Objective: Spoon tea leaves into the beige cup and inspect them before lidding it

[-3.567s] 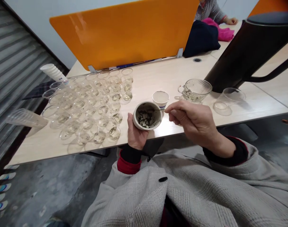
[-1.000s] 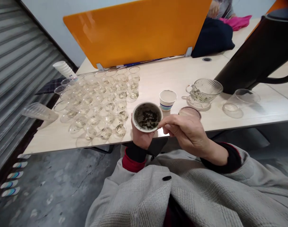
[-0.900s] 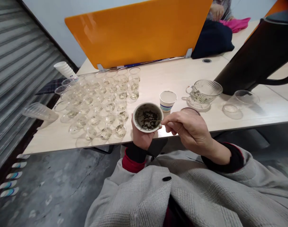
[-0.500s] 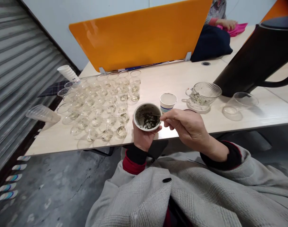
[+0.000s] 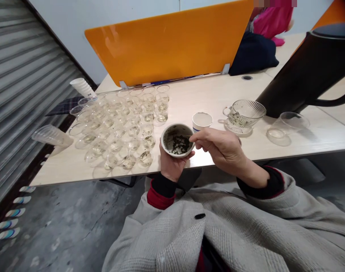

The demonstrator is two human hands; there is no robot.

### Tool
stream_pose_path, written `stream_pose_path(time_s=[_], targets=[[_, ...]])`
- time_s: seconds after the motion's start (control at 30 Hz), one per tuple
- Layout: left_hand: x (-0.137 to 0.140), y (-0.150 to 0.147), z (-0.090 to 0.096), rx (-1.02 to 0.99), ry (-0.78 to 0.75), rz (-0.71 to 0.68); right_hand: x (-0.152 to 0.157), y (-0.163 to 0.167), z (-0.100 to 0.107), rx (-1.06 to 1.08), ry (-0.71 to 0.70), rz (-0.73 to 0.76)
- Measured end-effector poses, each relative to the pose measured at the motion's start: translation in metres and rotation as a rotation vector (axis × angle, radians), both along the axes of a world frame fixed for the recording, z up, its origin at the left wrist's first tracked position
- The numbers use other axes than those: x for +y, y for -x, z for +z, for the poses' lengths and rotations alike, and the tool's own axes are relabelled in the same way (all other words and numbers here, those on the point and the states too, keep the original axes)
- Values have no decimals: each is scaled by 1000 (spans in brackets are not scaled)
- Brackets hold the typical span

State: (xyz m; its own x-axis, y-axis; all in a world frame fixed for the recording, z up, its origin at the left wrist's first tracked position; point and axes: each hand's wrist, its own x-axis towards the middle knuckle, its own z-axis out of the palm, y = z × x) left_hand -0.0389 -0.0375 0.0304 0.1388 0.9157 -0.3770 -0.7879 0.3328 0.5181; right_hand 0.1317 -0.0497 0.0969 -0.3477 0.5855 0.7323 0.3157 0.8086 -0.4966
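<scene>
In my left hand [image 5: 172, 166] rests a small white bowl [image 5: 172, 154], tilted so that its inside faces me. Dark, wet-looking tea leaves [image 5: 180, 145] lie on its bottom and cling to its wall. My right hand [image 5: 222, 149] pinches a thin stick, whose tip reaches over the bowl's right rim; most of it is hidden by the fingers. Just behind my right hand stands a white paper cup [image 5: 202, 120], partly covered by it. Rows of clear plastic cups [image 5: 120, 130], with a little pale liquid and leaf bits, stand left of the bowl.
A ribbed glass cup [image 5: 244, 115] with leaves stands to the right, near a clear plastic cup [image 5: 291, 122] and a large black jug [image 5: 308, 71]. An orange divider [image 5: 169, 41] crosses the table's back [image 5: 186, 94]. Stacked cups [image 5: 52, 136] lean at left. Another person handles pink cloth [image 5: 274, 20].
My right hand has shifted slightly left and up, closer over the bowl, covering more of the paper cup. Beyond the divider, the other person's pink cloth has been lifted.
</scene>
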Motion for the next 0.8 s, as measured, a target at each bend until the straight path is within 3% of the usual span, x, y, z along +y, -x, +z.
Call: stream_pose_path(time_s=[0.17, 0.37, 0.8], targets=[[3, 0, 0, -3, 43, 32, -7, -11, 1, 65, 101, -47], [5, 1, -5, -7, 20, 16, -6, -9, -2, 118, 128, -53], [6, 1, -7, -21, 3, -1, -4, -4, -8, 672, 516, -2]])
